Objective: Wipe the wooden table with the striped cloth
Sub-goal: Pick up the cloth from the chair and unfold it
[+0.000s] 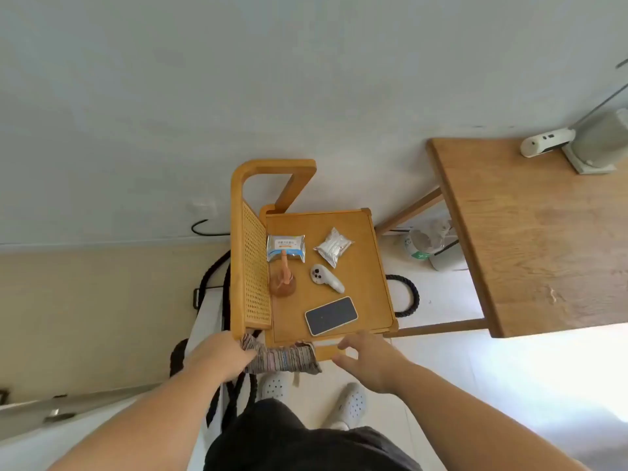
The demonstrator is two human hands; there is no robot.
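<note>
pickup step: left hand (217, 356) grips striped cloth (282, 359) at table (370, 266) near edge; right hand (365, 360) open. next: carry cloth onto tabletop.

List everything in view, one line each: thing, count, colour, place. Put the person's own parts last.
small wooden table: 1, honey wood, centre, with a cane side panel on its left
wet wipes pack: 1, silver-blue, table's far left
foil pouch: 1, silver, table's far right
wooden brush: 1, brown, table's left
VR controller: 1, white, table's middle
phone: 1, dark screen, table's near side
striped cloth: 1, multicoloured, draped over the table's near edge
large wooden table: 1, brown, right
power strip: 1, white, on the large table
clogs: 2, white, floor
left hand: gripping the cloth
right hand: open, near the table's front edge
</note>
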